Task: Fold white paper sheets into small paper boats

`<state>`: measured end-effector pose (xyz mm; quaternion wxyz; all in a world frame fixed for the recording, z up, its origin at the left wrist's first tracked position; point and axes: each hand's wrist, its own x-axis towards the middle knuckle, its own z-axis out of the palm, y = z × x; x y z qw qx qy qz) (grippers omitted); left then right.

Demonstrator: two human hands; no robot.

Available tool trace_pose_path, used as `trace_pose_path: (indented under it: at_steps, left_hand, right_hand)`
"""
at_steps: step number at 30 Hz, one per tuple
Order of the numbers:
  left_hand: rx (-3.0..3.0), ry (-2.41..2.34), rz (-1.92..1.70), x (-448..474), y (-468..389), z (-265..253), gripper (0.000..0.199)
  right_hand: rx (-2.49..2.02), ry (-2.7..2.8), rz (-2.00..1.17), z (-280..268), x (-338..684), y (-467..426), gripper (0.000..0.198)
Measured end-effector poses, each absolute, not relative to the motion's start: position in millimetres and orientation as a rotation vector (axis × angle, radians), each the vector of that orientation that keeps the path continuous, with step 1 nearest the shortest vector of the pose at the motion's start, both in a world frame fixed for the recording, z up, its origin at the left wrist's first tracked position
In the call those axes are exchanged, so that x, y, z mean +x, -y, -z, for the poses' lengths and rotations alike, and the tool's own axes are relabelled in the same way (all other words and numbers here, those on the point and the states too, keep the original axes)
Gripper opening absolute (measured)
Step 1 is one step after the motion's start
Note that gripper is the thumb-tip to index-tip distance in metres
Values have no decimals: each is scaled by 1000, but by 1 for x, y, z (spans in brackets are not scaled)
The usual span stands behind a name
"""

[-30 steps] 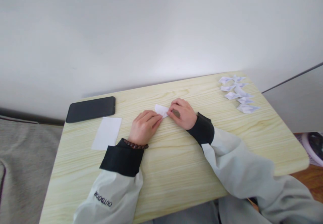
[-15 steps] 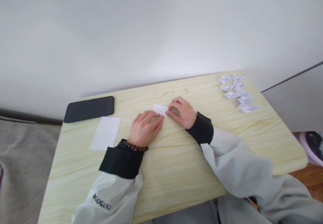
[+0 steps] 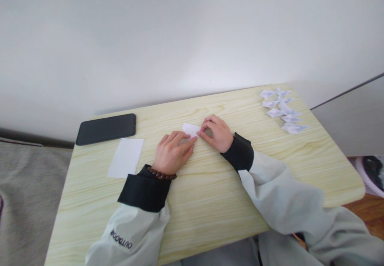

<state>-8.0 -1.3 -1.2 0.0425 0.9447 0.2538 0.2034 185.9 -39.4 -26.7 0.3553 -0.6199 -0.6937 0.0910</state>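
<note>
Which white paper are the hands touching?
The small folded piece between left hand and right hand; the flat sheet near the phone and the folded shapes at right lie untouched.

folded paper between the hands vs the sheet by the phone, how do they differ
The folded paper shows as a smaller piece, while the sheet spreads wider and lies flat. The left hand and right hand hold the folded paper at its edges; neither hand touches the sheet, though a cuff hides one corner. Both are white.
</note>
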Motion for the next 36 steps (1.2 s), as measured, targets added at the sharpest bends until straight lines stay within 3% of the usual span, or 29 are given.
trace_pose_path:
  at_steps: [36]
  left_hand:
    - [3035, -811, -604, -2, 7, -4, 21]
  right_hand:
    - [-1674, 1859, -275, 21, 185, 40, 19]
